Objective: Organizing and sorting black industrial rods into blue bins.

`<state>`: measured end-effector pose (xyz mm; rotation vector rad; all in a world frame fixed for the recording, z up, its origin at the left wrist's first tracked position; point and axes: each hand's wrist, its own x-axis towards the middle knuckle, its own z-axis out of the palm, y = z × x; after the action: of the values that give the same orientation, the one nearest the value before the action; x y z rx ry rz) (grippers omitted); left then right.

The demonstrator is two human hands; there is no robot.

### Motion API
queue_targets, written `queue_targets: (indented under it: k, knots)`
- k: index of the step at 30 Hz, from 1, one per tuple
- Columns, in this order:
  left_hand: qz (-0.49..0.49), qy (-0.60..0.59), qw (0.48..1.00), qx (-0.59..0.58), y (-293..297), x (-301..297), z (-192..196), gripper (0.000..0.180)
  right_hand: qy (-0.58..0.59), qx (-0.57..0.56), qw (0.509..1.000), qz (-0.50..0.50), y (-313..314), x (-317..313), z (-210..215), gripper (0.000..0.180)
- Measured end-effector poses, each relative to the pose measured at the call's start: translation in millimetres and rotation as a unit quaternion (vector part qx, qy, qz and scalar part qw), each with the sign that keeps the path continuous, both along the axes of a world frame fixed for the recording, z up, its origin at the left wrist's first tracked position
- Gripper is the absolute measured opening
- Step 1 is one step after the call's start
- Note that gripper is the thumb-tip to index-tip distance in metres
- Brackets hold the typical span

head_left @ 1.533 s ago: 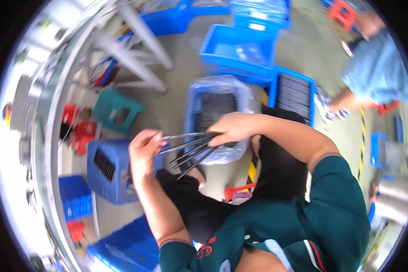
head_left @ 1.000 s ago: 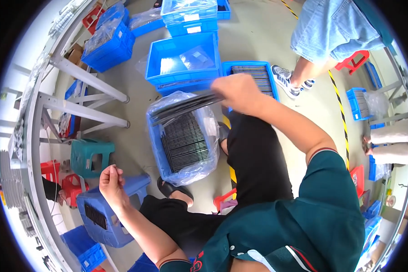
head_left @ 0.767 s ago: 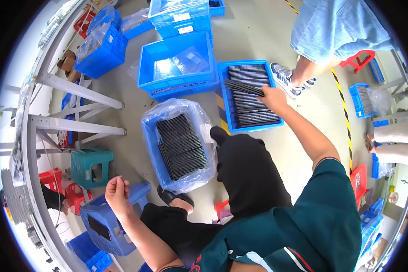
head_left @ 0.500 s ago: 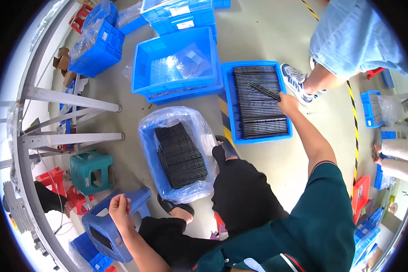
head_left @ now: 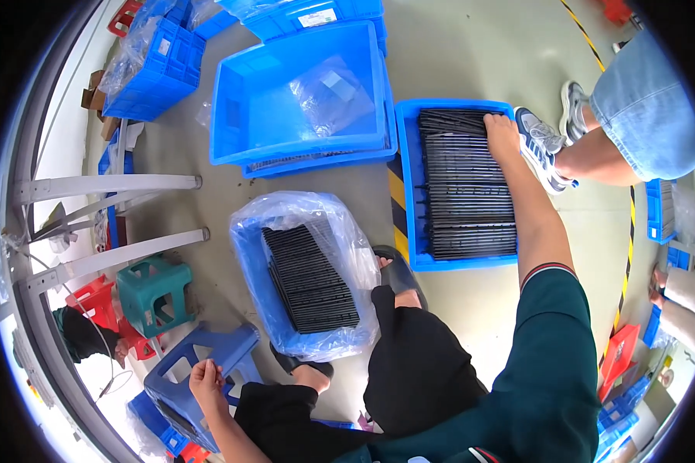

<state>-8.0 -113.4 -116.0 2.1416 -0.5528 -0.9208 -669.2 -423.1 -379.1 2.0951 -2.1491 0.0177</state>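
My right hand [head_left: 503, 136] reaches into the far right corner of a blue crate [head_left: 414, 231]. Its fingers are closed on the end of a thin black strip [head_left: 459, 122], lying slightly aslant at the far end of the row. Nearer to me, many similar black strips [head_left: 471, 197] are packed side by side in that crate. My left hand [head_left: 207, 380] is raised over a blue plastic stool [head_left: 235, 343], fingers curled together, with nothing visible in them. Between my feet and the stacked crates, a bag-lined blue crate [head_left: 247, 258] holds another row of black strips [head_left: 309, 278].
A large blue crate [head_left: 228, 116] with clear plastic inside stands on another beyond the lined one. At right stands a person in denim [head_left: 649, 108], shoes close to the strip crate. A green stool [head_left: 156, 293] and white metal frame legs [head_left: 116, 185] are at left.
My right hand has carried the dark strip from mid-crate to the crate's far end and lowered it onto the row. My left hand has sunk slightly. The view has shifted a little.
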Motion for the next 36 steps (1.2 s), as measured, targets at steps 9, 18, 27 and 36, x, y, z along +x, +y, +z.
queue_targets:
  k: [9,18,27,36]
  knots:
    - [-0.002,0.018,1.0,-0.008,-11,-15,0,0.01,0.125,0.103,0.985,-0.065,-2,26,10,0.021]
    - [-0.017,0.027,0.999,-0.017,-11,-17,1,0.01,0.121,0.1,0.984,-0.082,-4,23,-6,0.022]
    - [-0.015,0.03,0.999,-0.016,-13,-17,1,0.009,0.068,0.104,0.971,-0.204,-24,31,10,0.027]
    - [-0.019,0.038,0.999,-0.029,-21,-32,7,0.009,-0.073,-0.06,0.995,-0.026,27,67,-22,0.061]
